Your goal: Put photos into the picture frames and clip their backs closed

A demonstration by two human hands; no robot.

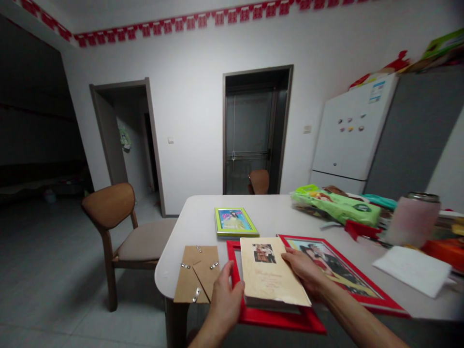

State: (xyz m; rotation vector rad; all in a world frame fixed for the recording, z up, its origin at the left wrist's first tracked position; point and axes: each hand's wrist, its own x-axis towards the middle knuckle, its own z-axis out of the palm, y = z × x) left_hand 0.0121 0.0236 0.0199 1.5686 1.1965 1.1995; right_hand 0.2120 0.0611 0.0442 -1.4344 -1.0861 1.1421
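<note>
Left hand [225, 296]: fingers curled narrow on the left side of the red frame [281, 319], thumb toward the booklet's edge.
Right hand [303, 268]: fingertips pinching the booklet [270, 275] at its right edge, near the far corner; its other fingers are partly hidden.
Booklet: cream, between the two hands, covering most of the red frame's middle; a small picture [264, 253] and faint lettering on top, the lettering too blurred to read.
Red frame: under the booklet, at the table's near edge.
Photo frame [380, 295]: also red, flat beyond the right forearm, which hides part of it.
Board [187, 275]: brown, with metal clips, left of the left hand, jutting past the table's edge.
Green frame [235, 235]: lying on the table beyond the booklet, near neither hand.
Table [277, 212]: pale, rounded corners; its right side crowded with a green pack [337, 205], a pink jar [413, 220] and a white tissue [413, 270].
Chairs: one brown chair [108, 205] at the left, another chair [259, 181] behind the far edge.
Room: white wall [192, 116] with two doorways, red trim [188, 22] near the ceiling, grey floor [65, 290], and a fridge [348, 145] with magnets at the right.
</note>
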